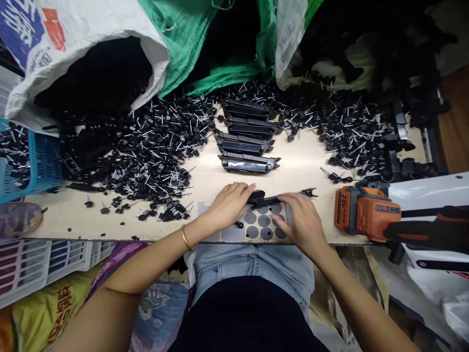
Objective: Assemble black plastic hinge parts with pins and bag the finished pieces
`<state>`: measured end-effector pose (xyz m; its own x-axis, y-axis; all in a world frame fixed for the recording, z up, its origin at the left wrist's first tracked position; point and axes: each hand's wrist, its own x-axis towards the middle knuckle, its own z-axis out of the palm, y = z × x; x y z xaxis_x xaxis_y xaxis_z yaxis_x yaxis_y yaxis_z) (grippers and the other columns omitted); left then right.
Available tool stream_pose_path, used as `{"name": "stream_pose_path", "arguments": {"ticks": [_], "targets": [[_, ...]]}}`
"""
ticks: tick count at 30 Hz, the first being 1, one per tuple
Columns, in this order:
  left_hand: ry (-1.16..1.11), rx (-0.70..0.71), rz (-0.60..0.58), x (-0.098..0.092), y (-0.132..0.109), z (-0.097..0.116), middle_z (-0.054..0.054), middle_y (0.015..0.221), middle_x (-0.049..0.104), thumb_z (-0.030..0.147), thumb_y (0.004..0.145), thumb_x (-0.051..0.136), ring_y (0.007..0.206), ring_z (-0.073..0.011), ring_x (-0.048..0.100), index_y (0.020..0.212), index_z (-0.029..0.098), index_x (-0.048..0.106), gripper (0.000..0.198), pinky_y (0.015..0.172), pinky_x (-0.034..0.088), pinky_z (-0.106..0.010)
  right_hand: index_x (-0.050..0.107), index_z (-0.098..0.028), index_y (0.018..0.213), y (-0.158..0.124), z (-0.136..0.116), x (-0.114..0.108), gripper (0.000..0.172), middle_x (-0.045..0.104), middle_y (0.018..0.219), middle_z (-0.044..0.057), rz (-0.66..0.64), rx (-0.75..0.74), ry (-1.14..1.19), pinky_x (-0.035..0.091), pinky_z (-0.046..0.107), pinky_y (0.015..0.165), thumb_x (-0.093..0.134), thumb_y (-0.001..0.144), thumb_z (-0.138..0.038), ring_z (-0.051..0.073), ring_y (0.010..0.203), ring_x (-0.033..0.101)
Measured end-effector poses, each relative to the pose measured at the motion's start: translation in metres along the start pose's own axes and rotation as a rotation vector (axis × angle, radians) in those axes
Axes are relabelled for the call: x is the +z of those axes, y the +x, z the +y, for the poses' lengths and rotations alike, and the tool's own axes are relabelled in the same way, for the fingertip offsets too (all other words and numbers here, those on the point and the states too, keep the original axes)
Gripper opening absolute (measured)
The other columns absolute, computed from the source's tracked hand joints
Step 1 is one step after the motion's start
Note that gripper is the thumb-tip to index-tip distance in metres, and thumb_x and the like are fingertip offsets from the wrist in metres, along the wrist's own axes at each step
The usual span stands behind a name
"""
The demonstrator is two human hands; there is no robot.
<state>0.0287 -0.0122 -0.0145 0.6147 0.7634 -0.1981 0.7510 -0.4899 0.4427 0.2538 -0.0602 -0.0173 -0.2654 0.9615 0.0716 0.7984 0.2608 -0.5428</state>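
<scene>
A long black plastic bar [273, 198] lies across a grey plate with round holes [262, 226] at the table's near edge. My left hand [229, 204] is curled over the bar's left end, fingers closed on it. My right hand [300, 219] rests on the bar's right part, fingers bent down onto it and the plate. One end of the bar [309, 192] sticks out to the right of my right hand. A small black knob [240, 225] sits on the plate by my left wrist.
Several finished black bars [247, 142] are stacked behind. Heaps of black-headed screws spread left [157, 151] and right [348, 127]. An orange cordless driver [370, 212] lies at right. A blue basket [40, 161], white sack [84, 44] and green sack [190, 49] stand behind.
</scene>
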Motion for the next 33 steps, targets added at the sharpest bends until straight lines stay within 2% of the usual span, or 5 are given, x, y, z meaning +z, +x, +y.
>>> {"name": "stream_pose_path", "arguments": {"ticks": [7, 17, 22, 26, 33], "targets": [[0.054, 0.14, 0.043, 0.022, 0.006, -0.007, -0.01, 0.107, 0.061, 0.028, 0.089, 0.056, 0.101, -0.0233, 0.057, 0.124, 0.014, 0.047, 0.038, 0.083, 0.048, -0.035, 0.049, -0.015, 0.127, 0.03, 0.02, 0.037, 0.038, 0.061, 0.116, 0.015, -0.213, -0.246, -0.087, 0.042, 0.043, 0.09, 0.048, 0.09, -0.022, 0.028, 0.107, 0.056], [0.052, 0.237, 0.072, 0.022, 0.01, -0.018, -0.008, 0.1, 0.062, 0.025, 0.095, 0.044, 0.095, -0.02, 0.059, 0.122, 0.017, 0.05, 0.029, 0.08, 0.05, -0.032, 0.061, -0.022, 0.117, 0.035, 0.022, 0.006, 0.033, 0.065, 0.11, 0.011, -0.32, -0.119, 0.196, 0.048, 0.043, 0.086, 0.059, 0.084, -0.028, 0.026, 0.101, 0.06], [0.076, 0.285, 0.043, 0.012, 0.033, -0.016, -0.01, 0.101, 0.062, 0.021, 0.093, 0.048, 0.097, -0.0215, 0.059, 0.12, 0.014, 0.053, 0.028, 0.082, 0.049, -0.033, 0.066, -0.013, 0.107, 0.111, 0.058, -0.015, 0.026, 0.062, 0.103, 0.015, 0.099, 0.22, 0.069, 0.043, 0.039, 0.082, 0.055, 0.084, -0.018, 0.02, 0.083, 0.057], [0.003, 0.374, 0.134, -0.005, 0.031, -0.011, -0.013, 0.114, 0.06, 0.016, 0.09, 0.049, 0.106, -0.0223, 0.056, 0.127, 0.011, 0.047, 0.038, 0.091, 0.046, -0.036, 0.068, -0.013, 0.1, 0.184, 0.077, -0.003, 0.027, 0.059, 0.1, 0.014, 0.159, 0.235, 0.032, 0.036, 0.043, 0.086, 0.063, 0.074, -0.009, 0.022, 0.091, 0.053], [0.187, -0.413, 0.412, -0.038, 0.004, -0.091, -0.015, 0.108, 0.058, 0.009, 0.088, 0.039, 0.1, -0.0269, 0.052, 0.113, 0.012, 0.058, 0.031, 0.082, 0.046, -0.04, 0.064, -0.023, 0.09, 0.157, 0.073, -0.032, 0.015, 0.062, 0.085, 0.006, 0.293, 0.24, 0.012, 0.04, 0.043, 0.082, 0.058, 0.078, -0.015, 0.022, 0.078, 0.057]]}}
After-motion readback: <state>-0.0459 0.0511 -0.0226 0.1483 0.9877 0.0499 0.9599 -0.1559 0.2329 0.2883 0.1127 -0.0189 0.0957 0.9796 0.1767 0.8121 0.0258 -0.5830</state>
